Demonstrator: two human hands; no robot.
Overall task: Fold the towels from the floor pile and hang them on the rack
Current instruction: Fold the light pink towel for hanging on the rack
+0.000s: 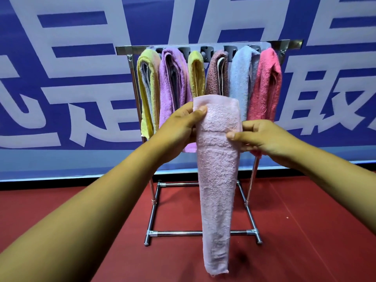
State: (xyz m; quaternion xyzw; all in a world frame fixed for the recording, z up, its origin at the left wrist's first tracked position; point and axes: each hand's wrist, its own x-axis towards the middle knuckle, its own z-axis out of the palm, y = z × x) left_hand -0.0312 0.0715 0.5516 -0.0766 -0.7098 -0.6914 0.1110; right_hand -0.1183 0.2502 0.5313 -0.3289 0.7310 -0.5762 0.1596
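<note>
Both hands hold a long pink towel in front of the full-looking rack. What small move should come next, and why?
Probably fold it in half: the pale pink towel hangs as one long narrow strip from the left hand and right hand, while the six towels on the rack are doubled over. Raising the bottom end would shorten it for hanging.

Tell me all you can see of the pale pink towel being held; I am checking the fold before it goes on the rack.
The pale pink towel is terry cloth, folded lengthwise into a long narrow strip with a flat woven band near its top. It hangs straight down, narrowing toward its bottom end, in front of the rack and clear of the red floor. The left hand pinches its upper left corner, thumb on the front; the right hand grips its right edge a little lower.
</note>
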